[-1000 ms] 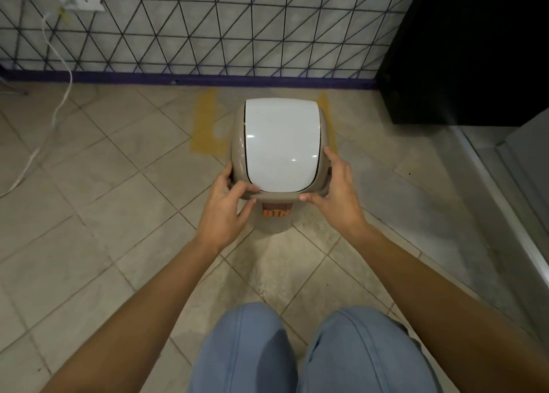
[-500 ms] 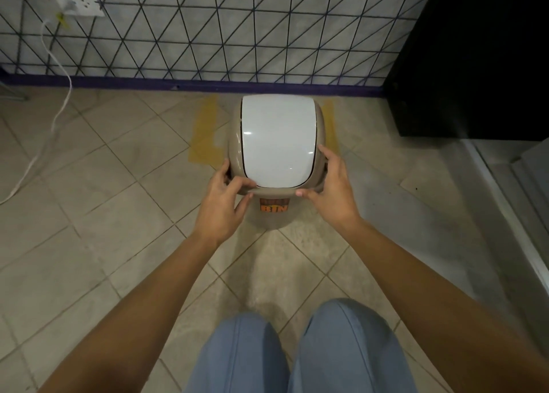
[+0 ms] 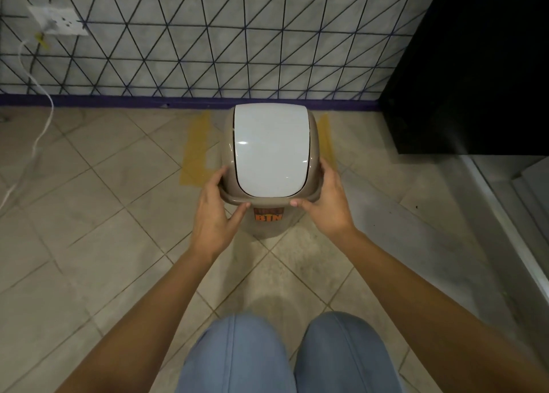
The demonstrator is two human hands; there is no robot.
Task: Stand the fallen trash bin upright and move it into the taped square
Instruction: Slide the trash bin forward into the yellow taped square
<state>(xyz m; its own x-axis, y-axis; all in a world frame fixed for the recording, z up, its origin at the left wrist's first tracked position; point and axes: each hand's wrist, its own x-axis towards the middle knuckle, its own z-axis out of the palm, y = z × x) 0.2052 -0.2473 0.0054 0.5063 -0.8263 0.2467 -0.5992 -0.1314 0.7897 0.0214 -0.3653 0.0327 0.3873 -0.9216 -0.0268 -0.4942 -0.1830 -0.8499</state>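
The trash bin [image 3: 271, 152] stands upright, a tan body with a white swing lid and an orange label on its near side. My left hand [image 3: 215, 211] grips the lid rim at its near left corner. My right hand [image 3: 325, 205] grips the rim at the near right corner. Yellow tape of the taped square [image 3: 194, 152] shows on the floor left and right of the bin, close to the wall. The bin covers most of the square, and I cannot tell whether its base touches the floor.
A tiled wall [image 3: 208, 51] with a purple baseboard runs just behind the bin. A black cabinet [image 3: 475, 65] stands at the right, with a metal threshold [image 3: 505, 229] below it. A white cable [image 3: 38, 125] hangs from a wall socket [image 3: 58, 21] at the left. My knees [image 3: 285, 357] are below.
The bin has moved away from me towards the wall, further between the tape strips, with both hands still on its rim.
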